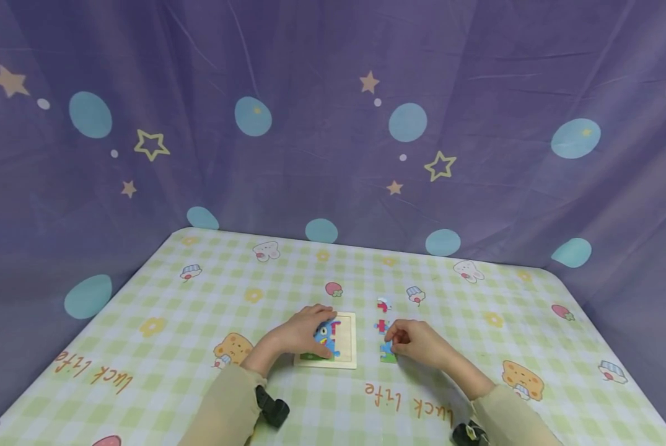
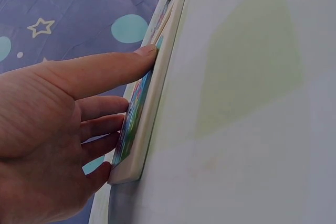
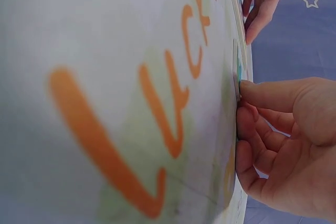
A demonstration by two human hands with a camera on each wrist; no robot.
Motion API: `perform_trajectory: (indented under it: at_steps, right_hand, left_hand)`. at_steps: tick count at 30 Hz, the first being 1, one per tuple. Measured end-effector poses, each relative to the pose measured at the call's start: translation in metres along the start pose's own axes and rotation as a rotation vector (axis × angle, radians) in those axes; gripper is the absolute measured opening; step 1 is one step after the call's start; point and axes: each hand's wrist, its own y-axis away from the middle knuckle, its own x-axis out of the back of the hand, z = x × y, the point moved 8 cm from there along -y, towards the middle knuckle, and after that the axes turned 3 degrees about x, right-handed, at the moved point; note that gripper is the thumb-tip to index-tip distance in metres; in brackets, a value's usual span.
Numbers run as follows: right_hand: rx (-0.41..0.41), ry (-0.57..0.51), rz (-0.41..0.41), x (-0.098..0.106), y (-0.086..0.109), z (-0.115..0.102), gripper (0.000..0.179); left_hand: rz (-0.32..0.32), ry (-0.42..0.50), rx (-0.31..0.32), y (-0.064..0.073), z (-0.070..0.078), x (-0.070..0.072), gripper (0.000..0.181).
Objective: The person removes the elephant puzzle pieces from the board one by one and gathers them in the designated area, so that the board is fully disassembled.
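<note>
My left hand (image 1: 303, 334) lies over the left side of a square wooden puzzle tray (image 1: 353, 347), with thumb and fingers extended. Under it shows the joined blue cartoon picture (image 1: 326, 333) of a jigsaw, partly hidden by the hand. In the left wrist view the thumb (image 2: 113, 72) presses on the near edge of the puzzle. To the right of the tray, my right hand (image 1: 419, 344) pinches the edge of a blue and green jigsaw piece (image 1: 387, 356), which lies at table level. The other fingers of that hand are curled.
Two more jigsaw pieces lie beyond the right hand: a red and blue one (image 1: 381, 326) and a red and white one (image 1: 384, 305). A checked, printed cloth (image 1: 288, 402) covers the table. A purple patterned curtain (image 1: 333, 155) hangs behind it.
</note>
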Motion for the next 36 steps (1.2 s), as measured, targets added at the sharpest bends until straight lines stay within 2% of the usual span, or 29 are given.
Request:
perform_trajectory:
  at_steps: [13,21,36]
  right_hand:
    - [-0.002,0.005,-0.005,0.002,-0.001,0.001,0.007]
    - [-0.005,0.002,0.025,0.004,-0.004,-0.003,0.007]
    - [-0.027,-0.017,0.068,-0.004,-0.03,-0.023,0.007]
  left_hand:
    - [0.002,0.0,0.004,-0.001,0.0,0.001,0.078]
    - [0.0,-0.018,-0.012,-0.003,-0.004,-0.002,0.078]
    - [0.0,-0.02,-0.006,-0.005,-0.006,-0.001,0.078]
